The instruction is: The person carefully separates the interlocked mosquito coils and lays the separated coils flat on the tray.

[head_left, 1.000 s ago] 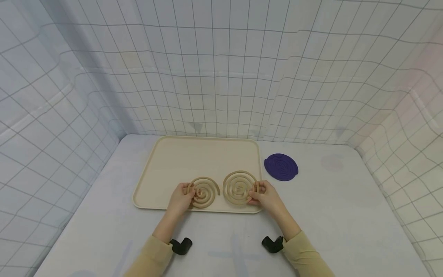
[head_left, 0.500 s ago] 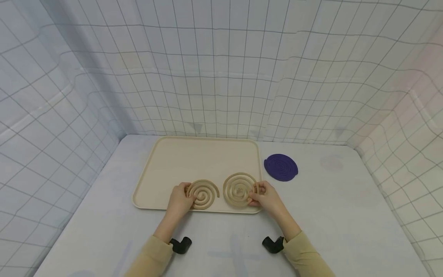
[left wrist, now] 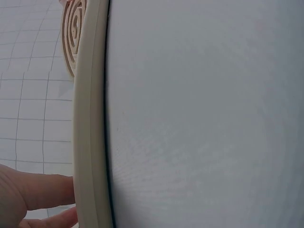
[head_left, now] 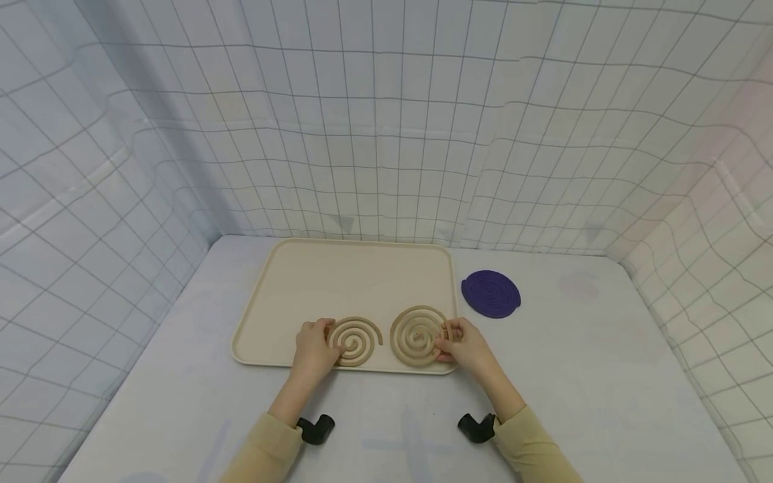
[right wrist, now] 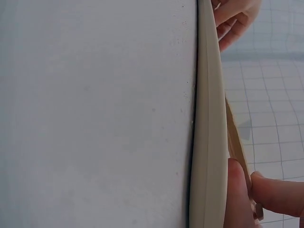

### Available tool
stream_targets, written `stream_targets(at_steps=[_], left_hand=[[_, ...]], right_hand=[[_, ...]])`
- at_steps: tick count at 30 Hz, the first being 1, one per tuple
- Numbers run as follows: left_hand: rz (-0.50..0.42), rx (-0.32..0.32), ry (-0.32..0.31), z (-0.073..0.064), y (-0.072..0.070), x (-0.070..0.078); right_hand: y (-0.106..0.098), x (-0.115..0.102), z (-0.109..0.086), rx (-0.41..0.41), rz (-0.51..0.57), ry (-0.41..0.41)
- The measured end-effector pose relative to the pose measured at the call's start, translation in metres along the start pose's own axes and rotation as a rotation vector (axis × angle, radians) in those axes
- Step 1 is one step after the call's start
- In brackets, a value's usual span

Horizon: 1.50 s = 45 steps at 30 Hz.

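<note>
Two tan mosquito coils are at the front of a cream tray [head_left: 350,275] in the head view. My left hand [head_left: 311,350] pinches the left edge of the left mosquito coil [head_left: 354,344], thumb on top, and this coil looks flat on or just above the tray. My right hand [head_left: 471,346] pinches the right edge of the other mosquito coil [head_left: 418,337]. In the right wrist view that coil's edge [right wrist: 236,135] slants up from behind the tray rim, between thumb and finger. The rim hides most of my left hand's grip in the left wrist view.
A purple spiral coil [head_left: 491,294] lies on the white tabletop [head_left: 580,362], right of the tray. Grid-patterned cloth [head_left: 386,121] closes off the back and both sides. A black wrist device [head_left: 317,429] sits at my left cuff, another [head_left: 476,428] at my right.
Both coils have come down toward the tray. The left one has gone from slightly tilted to flatter, and the right one has sunk a little. The purple coil stays in place.
</note>
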<state>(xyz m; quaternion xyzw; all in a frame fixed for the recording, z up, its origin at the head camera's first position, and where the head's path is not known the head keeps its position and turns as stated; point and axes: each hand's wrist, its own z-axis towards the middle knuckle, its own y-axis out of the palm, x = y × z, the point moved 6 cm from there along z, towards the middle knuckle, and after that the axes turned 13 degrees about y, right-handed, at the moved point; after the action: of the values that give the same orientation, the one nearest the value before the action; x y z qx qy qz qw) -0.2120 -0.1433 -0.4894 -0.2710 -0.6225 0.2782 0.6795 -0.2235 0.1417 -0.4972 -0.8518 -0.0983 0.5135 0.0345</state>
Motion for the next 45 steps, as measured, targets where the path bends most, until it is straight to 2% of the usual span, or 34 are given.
stream_targets(at_steps=[6,12,15,25,29,34,40,45], left_hand=[[-0.004,-0.024,0.015,0.0,0.001,0.003],[-0.001,-0.029,0.021,-0.001,0.0,0.004],[0.007,-0.028,0.023,-0.001,0.001,0.004],[0.011,-0.035,0.013,-0.002,0.001,0.003],[0.009,-0.038,0.011,-0.002,0.001,0.003],[-0.011,-0.046,0.012,-0.003,-0.001,0.001],[-0.06,-0.031,0.048,-0.007,-0.014,0.011],[-0.186,-0.044,0.076,-0.005,-0.018,0.027]], right_hand=[[-0.004,0.0,0.002,0.081,-0.115,-0.02],[-0.011,-0.008,-0.002,0.235,-0.397,-0.115],[-0.012,-0.011,-0.004,0.284,-0.495,-0.149],[-0.009,-0.023,-0.016,0.353,-0.635,-0.253],[-0.01,-0.023,-0.021,0.351,-0.648,-0.233],[-0.02,-0.02,-0.022,0.287,-0.552,-0.184],[-0.049,-0.02,-0.015,0.197,-0.408,-0.131],[-0.08,-0.017,-0.004,0.211,-0.315,-0.083]])
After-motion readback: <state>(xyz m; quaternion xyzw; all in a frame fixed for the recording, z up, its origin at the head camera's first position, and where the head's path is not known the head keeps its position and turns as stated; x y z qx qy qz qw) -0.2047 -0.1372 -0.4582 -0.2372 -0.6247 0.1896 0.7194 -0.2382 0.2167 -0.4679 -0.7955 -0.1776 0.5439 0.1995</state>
